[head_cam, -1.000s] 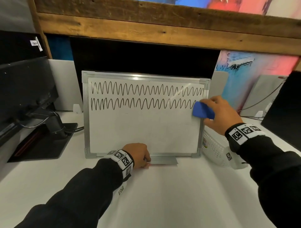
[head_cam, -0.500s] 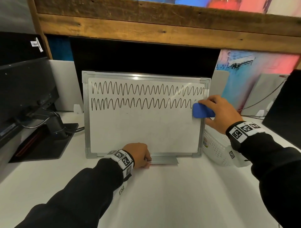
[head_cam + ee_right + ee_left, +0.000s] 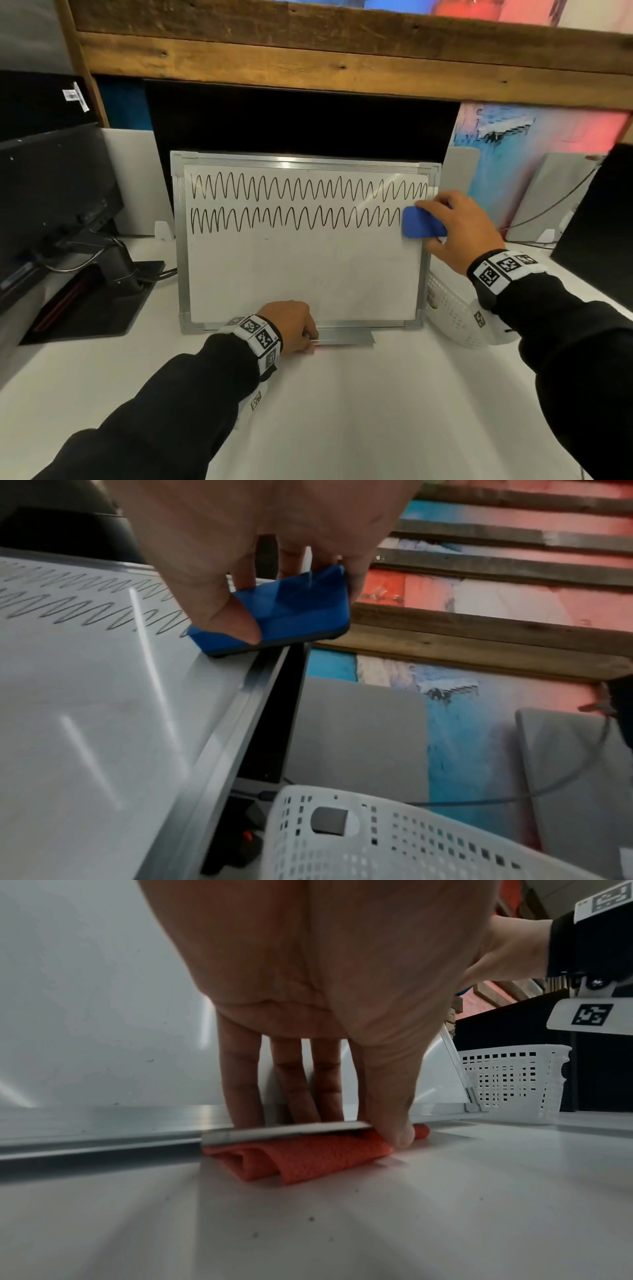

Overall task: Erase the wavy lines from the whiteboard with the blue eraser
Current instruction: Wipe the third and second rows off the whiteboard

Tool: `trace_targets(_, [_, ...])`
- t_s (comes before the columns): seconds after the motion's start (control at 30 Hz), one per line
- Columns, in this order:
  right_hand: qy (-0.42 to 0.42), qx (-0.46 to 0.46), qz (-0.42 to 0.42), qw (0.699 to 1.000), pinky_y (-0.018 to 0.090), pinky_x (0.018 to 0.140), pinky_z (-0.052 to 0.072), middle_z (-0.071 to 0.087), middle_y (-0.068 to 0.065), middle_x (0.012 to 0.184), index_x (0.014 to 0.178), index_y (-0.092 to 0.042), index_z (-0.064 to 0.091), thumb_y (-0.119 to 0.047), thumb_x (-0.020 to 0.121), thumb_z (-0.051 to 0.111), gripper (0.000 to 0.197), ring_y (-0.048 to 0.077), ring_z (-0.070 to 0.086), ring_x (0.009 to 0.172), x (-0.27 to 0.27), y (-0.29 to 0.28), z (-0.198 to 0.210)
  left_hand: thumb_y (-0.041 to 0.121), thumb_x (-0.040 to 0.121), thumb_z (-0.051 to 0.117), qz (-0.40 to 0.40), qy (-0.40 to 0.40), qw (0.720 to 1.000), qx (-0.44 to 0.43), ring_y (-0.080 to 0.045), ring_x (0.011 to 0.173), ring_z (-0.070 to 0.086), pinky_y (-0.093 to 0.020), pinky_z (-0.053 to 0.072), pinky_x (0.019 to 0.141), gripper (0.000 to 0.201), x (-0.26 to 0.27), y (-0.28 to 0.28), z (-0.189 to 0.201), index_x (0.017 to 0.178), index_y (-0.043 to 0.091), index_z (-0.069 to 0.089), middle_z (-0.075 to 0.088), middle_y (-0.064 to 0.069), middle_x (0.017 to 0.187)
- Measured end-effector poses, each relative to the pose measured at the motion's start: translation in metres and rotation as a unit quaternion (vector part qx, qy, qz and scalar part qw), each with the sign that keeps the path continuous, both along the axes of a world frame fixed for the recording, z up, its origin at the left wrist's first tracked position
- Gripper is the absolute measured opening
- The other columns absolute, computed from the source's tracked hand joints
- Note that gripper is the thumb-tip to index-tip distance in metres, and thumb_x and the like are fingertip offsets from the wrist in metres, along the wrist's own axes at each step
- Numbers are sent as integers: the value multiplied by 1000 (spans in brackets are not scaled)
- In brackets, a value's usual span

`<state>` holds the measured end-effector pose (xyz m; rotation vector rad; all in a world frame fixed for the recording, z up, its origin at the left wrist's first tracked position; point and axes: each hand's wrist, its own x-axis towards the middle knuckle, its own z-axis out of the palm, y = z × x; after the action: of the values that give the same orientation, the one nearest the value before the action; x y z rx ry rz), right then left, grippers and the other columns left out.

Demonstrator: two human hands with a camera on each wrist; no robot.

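Observation:
A metal-framed whiteboard (image 3: 301, 274) stands propped up on the white table, with two rows of black wavy lines (image 3: 294, 205) across its top. My right hand (image 3: 459, 229) grips the blue eraser (image 3: 422, 223) and presses it flat on the board at the right end of the lower row. In the right wrist view the eraser (image 3: 291, 610) lies on the board by its right frame, thumb on its near end. My left hand (image 3: 293, 329) grips the board's metal tray (image 3: 284, 1131) at the bottom edge, fingers behind it, thumb in front, over a folded red cloth (image 3: 301, 1156).
A white perforated basket (image 3: 455, 308) sits just right of the board. A black monitor on its stand (image 3: 61, 219) is at the left, another dark screen (image 3: 599, 212) at the far right. A wooden shelf (image 3: 342, 51) overhangs the back. Cables run behind the basket.
The right hand has slid the eraser slightly left and down along the lower wavy row, covering its right end. The left hand and the board have stayed put.

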<state>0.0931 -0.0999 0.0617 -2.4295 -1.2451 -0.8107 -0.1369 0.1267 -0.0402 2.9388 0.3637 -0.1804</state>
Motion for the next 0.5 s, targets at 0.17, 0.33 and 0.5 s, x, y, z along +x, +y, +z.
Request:
trace_targets(0.17, [-3, -28, 9, 1000, 41, 94, 44, 47, 5, 124, 137, -25, 48, -20, 76, 72, 66, 26, 46, 111, 0, 1, 0, 40, 84, 69, 0, -1, 1000, 3, -8, 76, 53, -21, 38, 66, 26, 1, 0, 0, 108, 34, 72, 64, 16, 86])
trace_targets(0.33, [-4, 25, -12, 1000, 45, 93, 44, 48, 8, 123, 135, -23, 50, -18, 74, 72, 65, 30, 47, 109, 1, 3, 3, 41, 84, 69, 3, -1, 1000, 5, -9, 80, 58, -21, 38, 67, 26, -1, -1, 0, 109, 35, 72, 66, 16, 91])
trace_targets(0.5, [-55, -20, -28, 998, 48, 90, 43, 52, 9, 118, 130, -23, 55, -17, 70, 73, 63, 32, 48, 104, 5, -9, 12, 39, 85, 69, 3, -10, 1000, -8, -10, 91, 64, -21, 41, 70, 25, -1, 0, -2, 109, 34, 72, 69, 14, 102])
